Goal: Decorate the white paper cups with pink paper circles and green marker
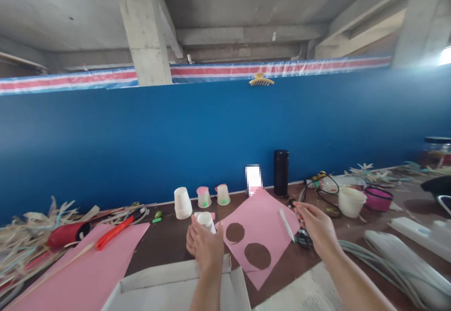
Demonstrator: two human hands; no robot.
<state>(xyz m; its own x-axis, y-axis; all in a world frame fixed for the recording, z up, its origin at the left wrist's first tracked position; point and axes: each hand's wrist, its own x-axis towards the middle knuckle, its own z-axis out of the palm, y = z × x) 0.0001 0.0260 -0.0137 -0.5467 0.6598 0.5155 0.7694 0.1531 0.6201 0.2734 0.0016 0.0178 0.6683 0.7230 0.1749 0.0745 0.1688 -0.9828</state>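
My left hand (205, 244) is wrapped around a small white paper cup (206, 220), above the front middle of the brown table. Beside that cup a bit of pink paper shows. My right hand (317, 224) has its fingers pinched together at the right corner of a pink sheet (243, 212); what they hold, if anything, is too small to tell. Two round holes are cut in the sheet, and a white marker (286, 225) lies on it. A black object (303, 238), perhaps scissor handles, sits under my right hand. Two small cups (203, 197) with pink tops and green marks stand behind.
A stack of white cups (182, 203) and a black flask (281, 172) stand near the blue partition (176, 137). Left are another pink sheet (105, 264) and red-handled tool (115, 232). An open white box (165, 273) lies in front; cables (373, 257) run right.
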